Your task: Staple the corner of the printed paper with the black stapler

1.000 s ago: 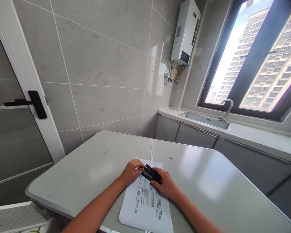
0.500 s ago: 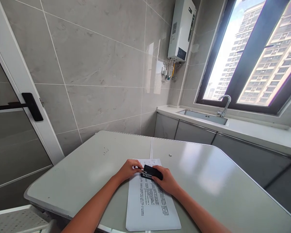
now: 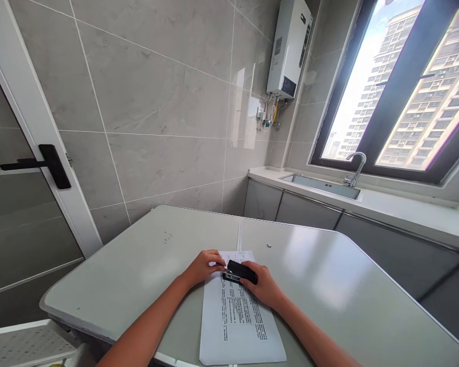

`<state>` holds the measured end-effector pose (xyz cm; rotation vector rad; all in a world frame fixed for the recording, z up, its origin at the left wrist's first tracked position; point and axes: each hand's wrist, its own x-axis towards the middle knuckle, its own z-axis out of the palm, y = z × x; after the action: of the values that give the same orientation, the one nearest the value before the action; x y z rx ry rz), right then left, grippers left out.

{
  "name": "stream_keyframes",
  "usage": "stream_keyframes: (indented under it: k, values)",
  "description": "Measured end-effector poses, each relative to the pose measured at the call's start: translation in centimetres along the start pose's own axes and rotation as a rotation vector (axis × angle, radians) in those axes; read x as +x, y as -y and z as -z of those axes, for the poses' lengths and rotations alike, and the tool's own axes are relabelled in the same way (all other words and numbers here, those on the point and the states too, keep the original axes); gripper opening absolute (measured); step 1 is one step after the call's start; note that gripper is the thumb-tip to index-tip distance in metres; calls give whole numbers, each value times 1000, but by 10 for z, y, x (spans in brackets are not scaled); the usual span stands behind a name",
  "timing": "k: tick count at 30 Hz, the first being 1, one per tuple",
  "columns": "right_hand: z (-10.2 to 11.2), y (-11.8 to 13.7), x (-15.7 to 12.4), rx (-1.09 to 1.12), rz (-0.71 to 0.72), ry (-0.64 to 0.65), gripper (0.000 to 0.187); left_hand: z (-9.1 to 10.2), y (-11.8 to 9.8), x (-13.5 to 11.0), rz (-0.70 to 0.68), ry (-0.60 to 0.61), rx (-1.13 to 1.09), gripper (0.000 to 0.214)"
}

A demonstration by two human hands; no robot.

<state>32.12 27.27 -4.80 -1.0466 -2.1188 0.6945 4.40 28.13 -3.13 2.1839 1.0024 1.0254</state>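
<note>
A black stapler (image 3: 241, 272) lies over the upper part of a printed sheet of paper (image 3: 245, 351), its top arm lifted a little at the left end. Wrapped round the stapler's right end is my right hand (image 3: 260, 281). My left hand (image 3: 206, 266) is at the stapler's left end, thumb and fingers pinched together there. Whatever sits between those fingertips is too small to make out. Part of the paper's upper edge is covered by the hands and the stapler.
The pale table (image 3: 107, 285) carries several tiny staples (image 3: 168, 237) at the left and a small metallic bit (image 3: 269, 245) beyond the paper. A white chair (image 3: 26, 344) stands at the lower left. Behind are a sink (image 3: 325, 186) in a counter and a door handle (image 3: 53, 165).
The view has shifted very slightly. Both hands and the stapler keep nearly the same place over the paper.
</note>
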Motion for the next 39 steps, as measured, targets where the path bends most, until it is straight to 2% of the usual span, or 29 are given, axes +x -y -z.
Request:
stream_keyframes:
  k: [5, 15, 26, 36, 39]
  values:
    - [1, 2, 0, 8, 3, 10, 35, 4, -8, -1, -38, 72, -9, 8]
    - [-1, 1, 1, 7, 4, 6, 36, 9, -14, -1, -8, 115, 40, 9]
    - [1, 1, 0, 36, -6, 25, 39, 19, 1, -3, 3, 122, 142, 5]
    - [2, 2, 1, 34, -20, 28, 39, 37, 3, -7, -8, 177, 170, 12]
    - [1, 0, 0, 37, -26, 12, 40, 35, 2, -7, -27, 191, 136, 17]
